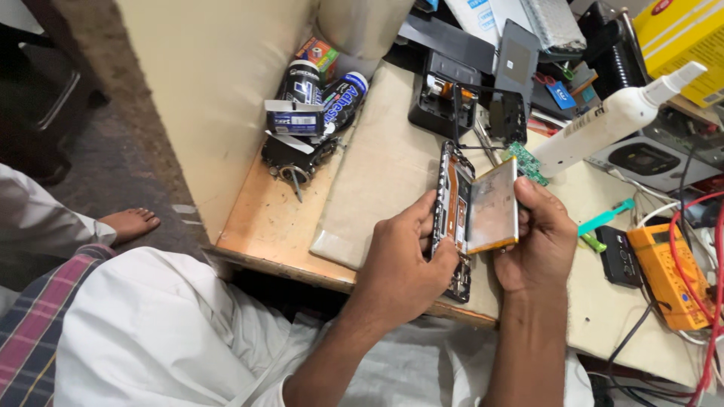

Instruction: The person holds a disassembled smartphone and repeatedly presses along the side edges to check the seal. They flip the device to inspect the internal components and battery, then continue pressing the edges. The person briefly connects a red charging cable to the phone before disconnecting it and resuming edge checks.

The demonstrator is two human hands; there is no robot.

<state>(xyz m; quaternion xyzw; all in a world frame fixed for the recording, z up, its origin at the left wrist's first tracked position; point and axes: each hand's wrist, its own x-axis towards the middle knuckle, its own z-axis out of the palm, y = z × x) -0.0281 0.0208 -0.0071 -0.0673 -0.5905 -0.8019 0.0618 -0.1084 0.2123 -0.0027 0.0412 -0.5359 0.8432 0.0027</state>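
Opened black phone frame point(451, 218), long axis upright, clamped in left hand point(396, 264); flat gold-silver rectangular battery point(493, 207) hinged rightward, pinched by right hand point(539, 237), above beige tabletop point(377, 173).

Glossy metallic battery point(494, 207), matt wooden bench point(264, 226), white plastic bottle point(603, 124).

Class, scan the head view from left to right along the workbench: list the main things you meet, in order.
Bare foot → dark adhesive tubes → left hand → opened phone frame → flat battery → right hand → white spray bottle → orange multimeter.
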